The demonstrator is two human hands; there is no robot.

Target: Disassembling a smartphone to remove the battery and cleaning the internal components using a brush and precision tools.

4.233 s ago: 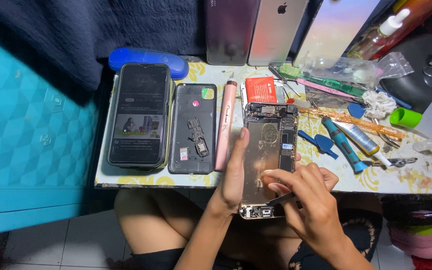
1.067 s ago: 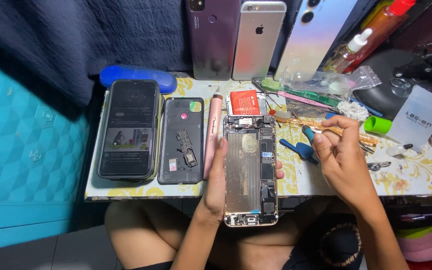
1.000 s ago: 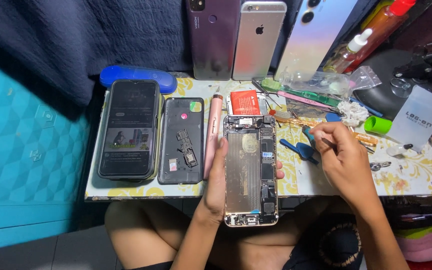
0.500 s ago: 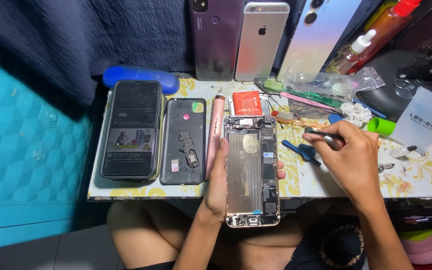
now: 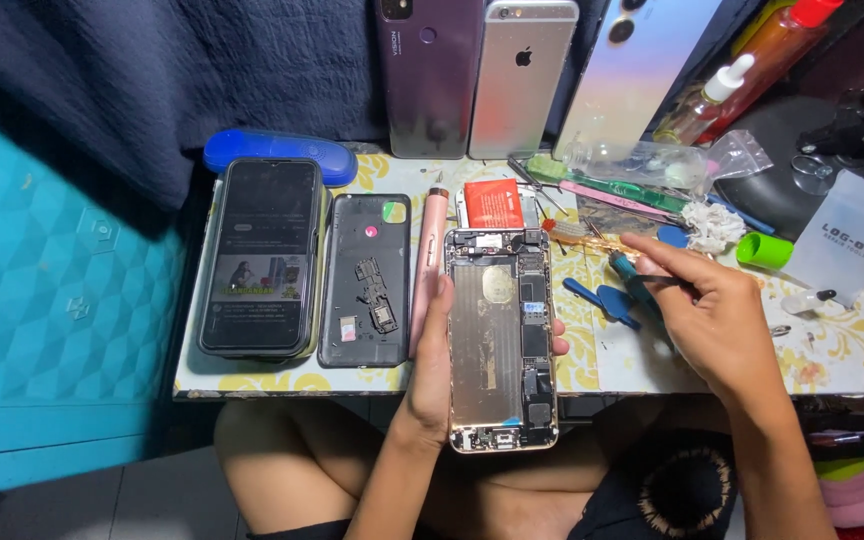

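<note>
Nearest me, my left hand comes up from below, thumb along the left edge and fingertips curling round the right, clasping the opened phone chassis face-up, half over the table edge. My right hand reaches in from the lower right, wrist bent, fingers pinched closed on a thin dark tool just right of the chassis. Beyond it lie a blue pry tool and a teal-handled screwdriver. Left of the chassis sit a pink stylus-like tube, a black phone back shell and a lit smartphone. Farther back: a small red square packet, a white card with dark lettering at right, a green cap, and three phones leaning upright.
</note>
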